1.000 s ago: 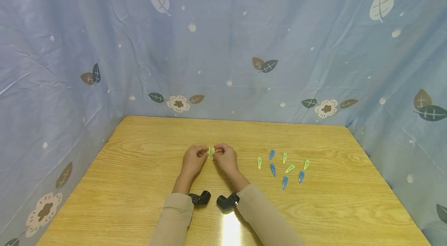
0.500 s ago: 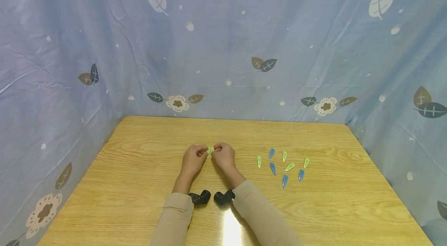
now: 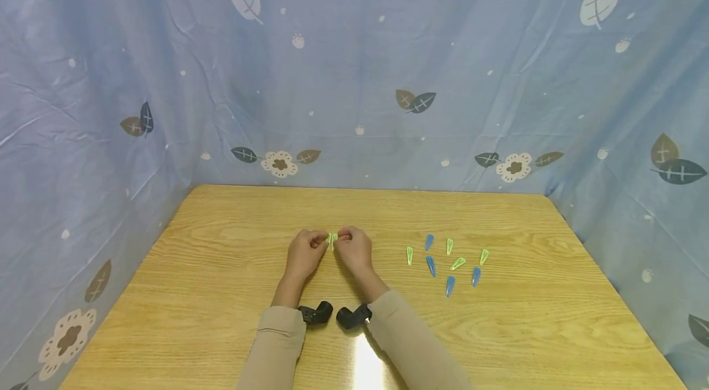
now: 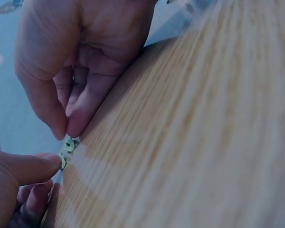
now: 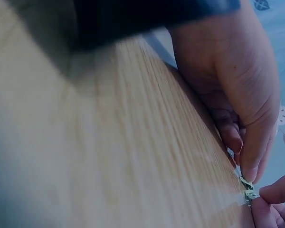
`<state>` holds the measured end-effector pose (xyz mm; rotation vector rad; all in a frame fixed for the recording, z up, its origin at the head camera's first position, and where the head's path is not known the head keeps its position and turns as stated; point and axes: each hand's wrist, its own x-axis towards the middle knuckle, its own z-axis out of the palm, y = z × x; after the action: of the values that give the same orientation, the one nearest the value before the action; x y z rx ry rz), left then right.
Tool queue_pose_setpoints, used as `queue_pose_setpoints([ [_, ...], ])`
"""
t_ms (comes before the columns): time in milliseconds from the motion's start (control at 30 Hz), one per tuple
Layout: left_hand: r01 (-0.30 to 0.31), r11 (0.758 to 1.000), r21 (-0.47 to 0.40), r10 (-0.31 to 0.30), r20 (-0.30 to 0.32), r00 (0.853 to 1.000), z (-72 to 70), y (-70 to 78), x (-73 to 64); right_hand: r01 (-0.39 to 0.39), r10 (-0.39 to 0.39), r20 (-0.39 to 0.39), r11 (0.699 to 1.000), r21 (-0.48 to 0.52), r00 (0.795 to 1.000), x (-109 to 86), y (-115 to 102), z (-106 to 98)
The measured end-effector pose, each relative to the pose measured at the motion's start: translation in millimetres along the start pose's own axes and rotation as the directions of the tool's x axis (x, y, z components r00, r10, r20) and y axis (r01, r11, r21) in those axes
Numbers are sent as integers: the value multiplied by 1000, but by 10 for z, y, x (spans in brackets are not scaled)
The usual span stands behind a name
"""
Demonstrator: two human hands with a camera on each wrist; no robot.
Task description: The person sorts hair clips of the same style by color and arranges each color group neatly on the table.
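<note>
In the head view, two light green snap hair clips stand side by side at mid-table between my hands. My left hand [image 3: 303,254] pinches the left green clip [image 4: 62,162] with its fingertips. The right green clip [image 4: 69,144] is pinched between thumb and finger of my right hand [image 3: 354,250]. Both wrist views show the clips close together, right at the tabletop, with fingertips covering part of each. Remaining fingers of both hands are curled in.
To the right of my hands lie several loose hair clips on the wooden table [image 3: 221,291], among them a green clip [image 3: 410,256] and a blue clip [image 3: 450,286]. A blue patterned curtain [image 3: 343,70] surrounds the table. Black wrist cameras sit at both cuffs.
My right hand has moved slightly left with its green clip, narrowing the gap to the left clip. My left hand has stayed nearly in place. The loose clips lie as before.
</note>
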<state>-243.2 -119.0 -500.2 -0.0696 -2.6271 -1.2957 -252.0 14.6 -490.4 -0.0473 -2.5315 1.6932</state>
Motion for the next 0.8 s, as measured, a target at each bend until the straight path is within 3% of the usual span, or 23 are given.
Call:
queue_pose_setpoints([
  [300, -9, 1000, -6, 9, 3, 1000, 25, -6, -12, 99, -99, -7, 995, 17, 995, -109, 67, -41],
  [633, -12, 1000, -12, 12, -1, 1000, 13, 7, -15, 102, -117, 142, 989, 111, 983, -169, 59, -176],
  [800, -6, 1000, -3, 6, 0, 1000, 4, -4, -9, 139, -161, 175, 981, 132, 971, -207, 54, -330],
])
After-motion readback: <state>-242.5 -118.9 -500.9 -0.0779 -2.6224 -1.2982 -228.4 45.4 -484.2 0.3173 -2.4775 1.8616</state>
